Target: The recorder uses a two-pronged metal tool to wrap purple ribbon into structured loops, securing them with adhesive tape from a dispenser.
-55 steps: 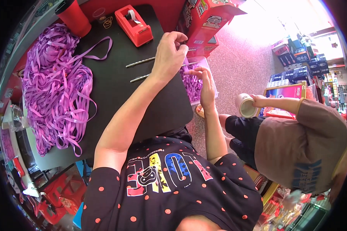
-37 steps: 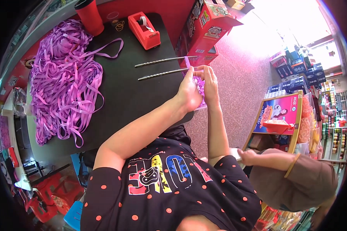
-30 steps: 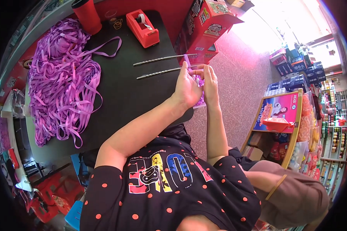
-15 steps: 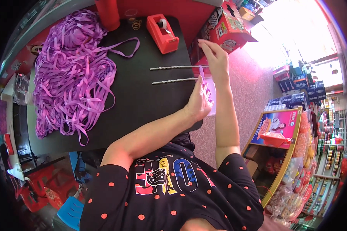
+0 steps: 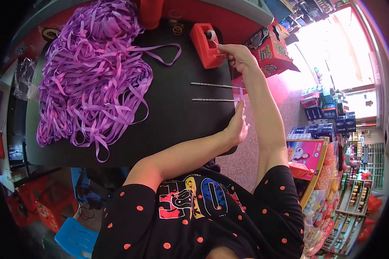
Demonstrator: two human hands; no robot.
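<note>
Two thin twisted metal rods [image 5: 212, 100] jut side by side over the right part of the black table. A short piece of purple ribbon [image 5: 241, 92] spans them near their right ends. At its lower end is my left hand [image 5: 236, 127], seen nearly edge-on, its fingertips closed on the ribbon; part of the grip is hidden. My right hand [image 5: 239, 57] is at the front of a red tape dispenser [image 5: 206, 51], thumb and fingers pinched on the end of the clear tape [image 5: 216, 42] coming off the roll.
A large heap of purple ribbon [image 5: 97, 77] covers the left of the black table [image 5: 173, 129], one loop trailing toward the dispenser. Rubber bands [image 5: 178, 29] and a red cylinder [image 5: 151, 13] are at the back. A red box [image 5: 270, 52] stands beyond the right edge.
My right hand has moved from above the rods to the tape dispenser and closed on the tape. My left hand stays at the ribbon and has turned more edge-on. The whole view has shifted.
</note>
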